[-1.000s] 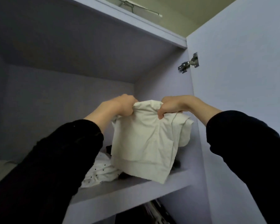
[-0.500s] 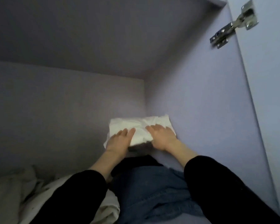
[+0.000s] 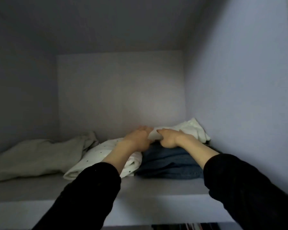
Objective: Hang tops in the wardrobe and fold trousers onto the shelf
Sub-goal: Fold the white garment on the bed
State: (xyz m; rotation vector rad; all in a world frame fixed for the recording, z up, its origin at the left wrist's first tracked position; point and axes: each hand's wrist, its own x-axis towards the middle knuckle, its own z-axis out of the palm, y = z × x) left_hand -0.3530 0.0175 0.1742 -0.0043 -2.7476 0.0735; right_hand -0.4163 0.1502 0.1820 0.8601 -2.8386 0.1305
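Observation:
A folded white garment point(image 3: 195, 130) lies at the back right of the wardrobe shelf point(image 3: 140, 188), on top of folded blue jeans point(image 3: 170, 161). My left hand point(image 3: 138, 138) rests on its left end with the fingers stretched forward. My right hand point(image 3: 171, 137) presses on the garment beside it, fingers pointing toward the back wall. A small fold of white cloth shows between the two hands. Black sleeves cover both forearms.
A white dotted garment point(image 3: 105, 151) lies left of the jeans, under my left forearm. A crumpled beige garment point(image 3: 37, 156) fills the shelf's left side. The wardrobe's right wall point(image 3: 236, 97) stands close to the pile. Hanging items show dimly below the shelf.
One second ago both hands gripped the white garment in the air before the shelf. They have since laid it on the jeans and now press on it; the camera has dropped to shelf height.

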